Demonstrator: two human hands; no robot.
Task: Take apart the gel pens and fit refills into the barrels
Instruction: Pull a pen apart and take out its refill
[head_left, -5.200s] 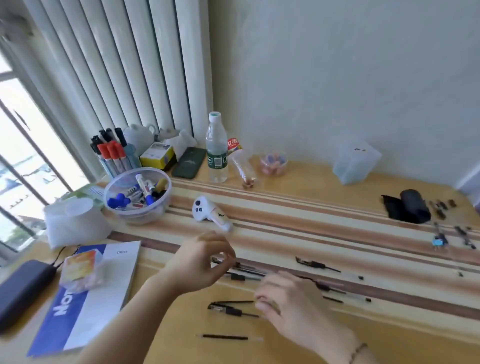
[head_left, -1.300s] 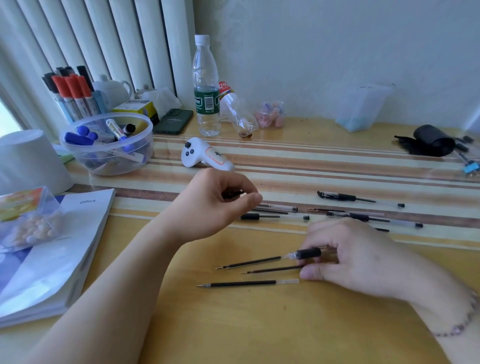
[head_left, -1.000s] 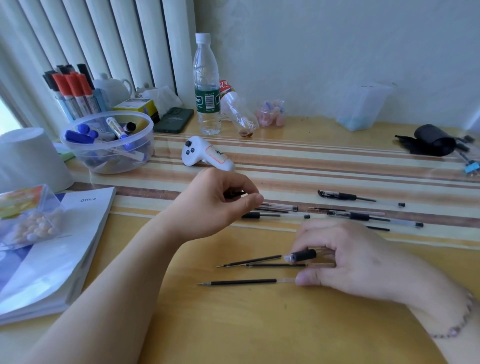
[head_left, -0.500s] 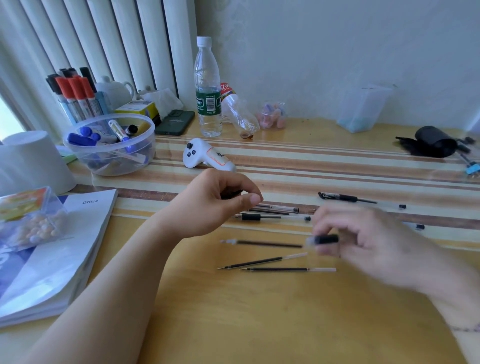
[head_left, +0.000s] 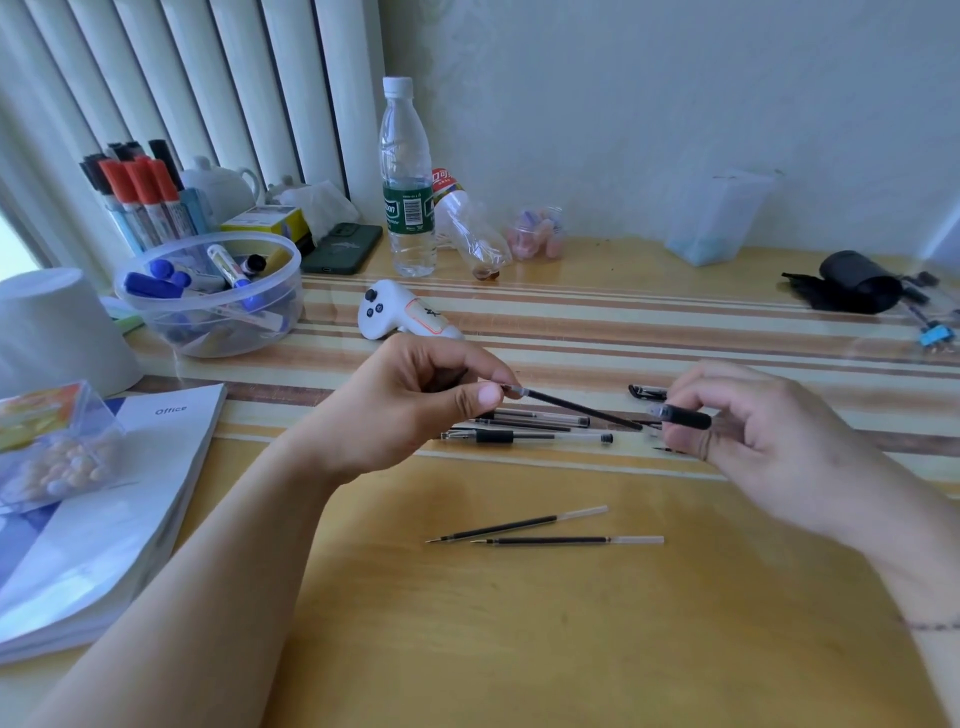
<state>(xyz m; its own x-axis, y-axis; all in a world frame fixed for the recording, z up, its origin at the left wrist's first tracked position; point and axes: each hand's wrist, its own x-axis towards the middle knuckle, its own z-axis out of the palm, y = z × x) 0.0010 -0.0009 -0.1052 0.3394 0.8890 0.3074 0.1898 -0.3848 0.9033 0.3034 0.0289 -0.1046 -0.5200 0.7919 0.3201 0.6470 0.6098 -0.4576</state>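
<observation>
Yellow wooden desk (head_left: 519, 649) with a striped band under a clear cover fills the view, backed by a pale wall and vertical blinds. Nearest the camera, two loose refills (head_left: 545, 532) lie side by side on bare wood, tips pointing left. Above them the left hand (head_left: 410, 410) pinches the clear end of a third refill (head_left: 576, 408) between thumb and fingers, its dark shaft slanting down toward the right. The right hand (head_left: 769, 441) pinches a short black grip section (head_left: 680, 417) just beside the tip of that refill; contact between the two cannot be confirmed. Behind the hands, several clear pen barrels (head_left: 524, 428) lie on the striped band, partly hidden by both hands, so no exact count is possible. At left rests an open booklet (head_left: 104, 509) carrying a small clear box of beads (head_left: 54, 452). Farther back stand a white controller (head_left: 400, 312), a clear bowl (head_left: 208, 296) holding blue markers, one upright water bottle (head_left: 408, 176), a dark phone (head_left: 343, 247), and a cup of red- and black-capped markers (head_left: 135, 192). A black pouch (head_left: 852, 283) lies far right.
</observation>
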